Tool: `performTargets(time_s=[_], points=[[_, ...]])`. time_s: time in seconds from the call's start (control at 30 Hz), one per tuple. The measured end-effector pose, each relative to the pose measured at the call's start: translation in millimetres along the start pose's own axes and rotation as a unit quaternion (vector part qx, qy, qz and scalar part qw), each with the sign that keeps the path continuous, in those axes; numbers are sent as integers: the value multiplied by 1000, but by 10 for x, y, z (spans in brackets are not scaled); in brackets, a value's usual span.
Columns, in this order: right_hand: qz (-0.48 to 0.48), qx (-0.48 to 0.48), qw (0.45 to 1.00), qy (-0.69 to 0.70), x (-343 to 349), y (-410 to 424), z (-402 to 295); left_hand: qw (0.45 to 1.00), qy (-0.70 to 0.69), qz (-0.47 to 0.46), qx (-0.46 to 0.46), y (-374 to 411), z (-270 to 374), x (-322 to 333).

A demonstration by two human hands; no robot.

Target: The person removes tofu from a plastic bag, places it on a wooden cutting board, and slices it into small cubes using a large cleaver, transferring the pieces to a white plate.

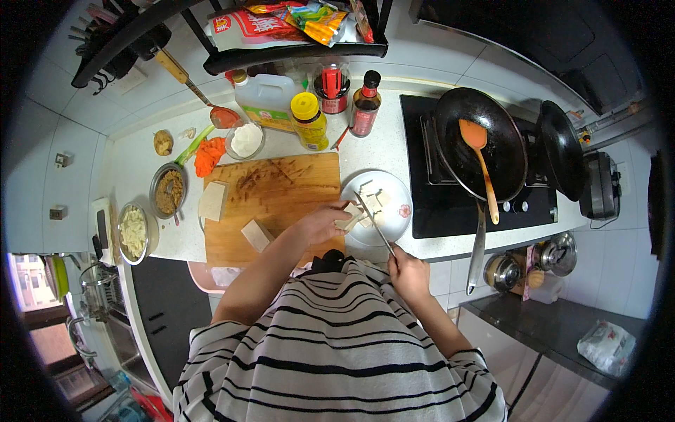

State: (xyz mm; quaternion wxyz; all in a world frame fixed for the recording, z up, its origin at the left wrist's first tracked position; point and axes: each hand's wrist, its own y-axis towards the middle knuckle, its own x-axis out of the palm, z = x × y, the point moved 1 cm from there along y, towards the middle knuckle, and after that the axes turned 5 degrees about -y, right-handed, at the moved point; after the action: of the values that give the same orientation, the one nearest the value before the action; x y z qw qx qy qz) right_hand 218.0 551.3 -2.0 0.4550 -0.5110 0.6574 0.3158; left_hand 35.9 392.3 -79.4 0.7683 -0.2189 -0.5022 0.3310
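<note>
My left hand (321, 224) holds a white block (350, 217), which looks like tofu, over the left rim of a white plate (393, 232). In my right hand (410, 270) is a knife (377, 224), its narrow blade slanting over the plate beside the block. Cut white pieces (375, 200) lie on the plate. Left of it is a wooden cutting board (295, 184), where one white block (257, 235) sits near the front and another (213, 201) at the left edge.
A wok (506, 153) with an orange spatula (473, 134) stands on the black stove (422, 211) at right. Behind the board are a bowl of white powder (247, 140), a yellow-capped bottle (309, 126) and a dark sauce bottle (365, 108). Bowls of minced food (169, 194) and pale pieces (134, 232) stand left.
</note>
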Motion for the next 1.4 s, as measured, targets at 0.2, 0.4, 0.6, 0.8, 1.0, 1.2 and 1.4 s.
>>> performTargets(time_s=[0.2,0.4,0.6,0.8,1.0,1.2,1.4], points=[[4,37,999,10,170,-4,163,998,-46,-50,-3,57,-40,-160],[16,32,999,22,189,40,206,996,-66,-62,21,-11,-53,-157],[-28,37,993,111,-27,17,82,999,-24,-16,37,4,-45,-186],[-45,11,994,99,-198,16,-41,998,26,30,51,-198,62,37],[-54,-3,996,68,-204,5,-35,988,109,52,93,-176,77,68],[-62,1,997,36,-163,-7,-57,986,115,43,114,-194,91,151],[-76,3,997,12,-129,2,-92,990,57,25,123,-113,13,114]])
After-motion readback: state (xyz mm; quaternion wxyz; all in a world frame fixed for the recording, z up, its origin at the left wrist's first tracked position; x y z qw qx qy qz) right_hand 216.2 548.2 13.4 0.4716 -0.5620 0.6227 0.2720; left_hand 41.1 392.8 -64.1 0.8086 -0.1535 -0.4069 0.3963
